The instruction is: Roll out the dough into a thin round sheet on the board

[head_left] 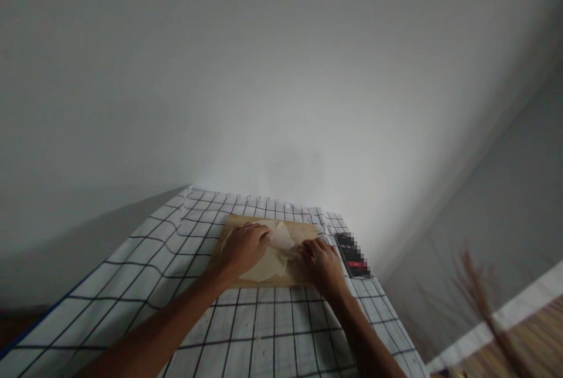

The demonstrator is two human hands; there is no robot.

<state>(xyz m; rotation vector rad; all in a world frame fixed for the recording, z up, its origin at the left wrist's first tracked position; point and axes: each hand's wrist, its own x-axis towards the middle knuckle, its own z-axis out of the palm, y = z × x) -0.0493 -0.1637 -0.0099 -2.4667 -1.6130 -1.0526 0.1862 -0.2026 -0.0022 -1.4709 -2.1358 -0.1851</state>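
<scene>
A wooden board (pixel 303 229) lies on the checked cloth, with a thin cream-coloured sheet (pixel 267 267) spread over it. Between my hands is a whitish, crumpled, see-through piece (pixel 282 241); whether it is part of the sheet or a separate wrapping I cannot tell. My left hand (pixel 247 247) rests at the board's left side, fingers curled over the whitish piece's left end. On the right, my right hand (pixel 320 259) pinches its twisted, narrowed end. My fingers partly hide both ends.
The table carries a white cloth (pixel 259 331) with a dark grid. A phone (pixel 352 255) with a lit timer-like screen and partly pixelated lies right of the board. Behind stands a plain wall (pixel 281 102). A blurred reddish-brown branching thing (pixel 479 290) stands at lower right.
</scene>
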